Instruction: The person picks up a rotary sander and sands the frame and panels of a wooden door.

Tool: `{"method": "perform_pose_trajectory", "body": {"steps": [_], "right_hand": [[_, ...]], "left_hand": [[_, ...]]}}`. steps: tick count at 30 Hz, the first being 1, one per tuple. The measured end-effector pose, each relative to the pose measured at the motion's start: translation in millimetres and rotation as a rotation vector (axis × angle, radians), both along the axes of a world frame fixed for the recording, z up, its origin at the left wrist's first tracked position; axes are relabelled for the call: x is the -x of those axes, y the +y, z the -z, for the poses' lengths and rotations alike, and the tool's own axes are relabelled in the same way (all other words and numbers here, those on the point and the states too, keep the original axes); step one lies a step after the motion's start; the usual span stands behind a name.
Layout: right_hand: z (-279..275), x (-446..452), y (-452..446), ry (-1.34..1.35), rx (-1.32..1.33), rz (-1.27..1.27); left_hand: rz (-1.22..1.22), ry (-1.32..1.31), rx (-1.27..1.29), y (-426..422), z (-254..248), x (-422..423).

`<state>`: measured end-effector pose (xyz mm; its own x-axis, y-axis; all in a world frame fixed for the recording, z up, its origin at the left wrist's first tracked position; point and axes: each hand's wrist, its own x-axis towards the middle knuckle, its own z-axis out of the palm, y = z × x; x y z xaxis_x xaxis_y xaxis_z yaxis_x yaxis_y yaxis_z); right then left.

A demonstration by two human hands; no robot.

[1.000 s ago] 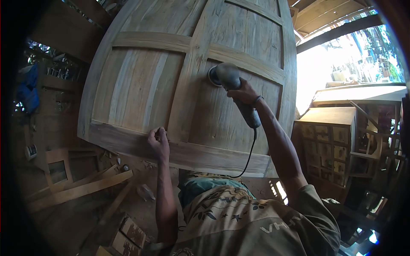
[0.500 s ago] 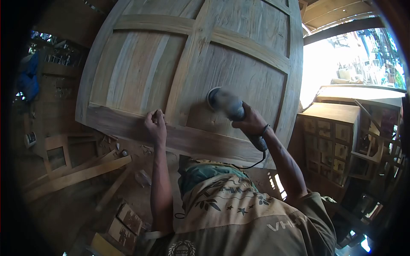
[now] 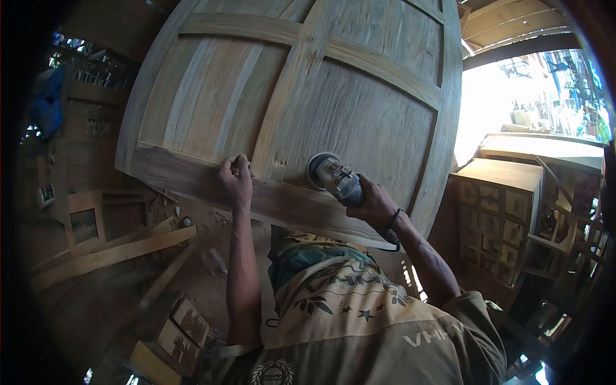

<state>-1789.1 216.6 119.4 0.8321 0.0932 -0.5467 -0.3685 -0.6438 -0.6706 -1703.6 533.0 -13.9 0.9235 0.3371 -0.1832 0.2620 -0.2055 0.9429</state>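
Observation:
A large panelled wooden door [image 3: 295, 83] lies in front of me, its near rail by my body. My right hand [image 3: 375, 204] is wrapped round the body of a power sander [image 3: 339, 181]. The sander's round disc rests at the lower left corner of the right recessed panel, by the centre stile and the near rail. My left hand [image 3: 237, 176] rests on the near rail, left of the sander, with its fingers curled together; whether something small is between them is hidden.
A wooden cabinet with small square panels [image 3: 491, 205] stands at the right. Planks [image 3: 115, 256] and a wooden frame [image 3: 83, 221] lie at the lower left. Wooden blocks [image 3: 183, 337] are near the bottom. A blue cloth-like item [image 3: 48, 109] hangs at the far left.
The sander in my right hand has come down the right panel towards me, from its upper left part to its lower left corner. My left hand stays on the near rail.

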Motion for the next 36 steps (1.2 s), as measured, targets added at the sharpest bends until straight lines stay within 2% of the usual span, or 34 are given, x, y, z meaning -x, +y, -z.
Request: {"method": "perform_pose_trajectory", "body": {"steps": [9, 12, 14, 17, 20, 28, 33, 36], "right_hand": [[23.4, -59.5, -8.4, 0.008, 0.051, -0.171], [17.8, -98.7, -17.4, 0.004, 0.117, -0.171], [28.7, -118.9, -27.2, -0.149, 0.219, -0.17], [31.0, -147.2, -33.5, -0.104, 0.178, -0.116], [30.5, -140.6, -30.7, -0.128, 0.198, -0.088], [16.2, -62.0, -18.4, 0.024, 0.054, -0.327], [13.4, -99.3, -16.8, 0.06, 0.073, -0.314], [17.8, -123.9, -33.0, 0.005, 0.044, -0.426]], "left_hand": [[0.001, -0.012, -0.01, 0.9, 6.5, 0.2], [-0.002, -0.042, -0.035, 1.9, 10.6, 0.1], [0.0, -0.06, -0.059, 1.3, 7.6, 0.0], [-0.011, -0.029, -0.033, -2.1, 0.2, -1.3], [-0.019, -0.103, -0.041, -2.3, 1.0, -1.5], [-0.069, 0.024, 0.027, -3.6, 0.1, 1.6], [-0.079, -0.067, -0.063, -2.6, 11.3, 0.3], [-0.092, -0.097, -0.146, -5.7, 5.7, 2.2]]}}
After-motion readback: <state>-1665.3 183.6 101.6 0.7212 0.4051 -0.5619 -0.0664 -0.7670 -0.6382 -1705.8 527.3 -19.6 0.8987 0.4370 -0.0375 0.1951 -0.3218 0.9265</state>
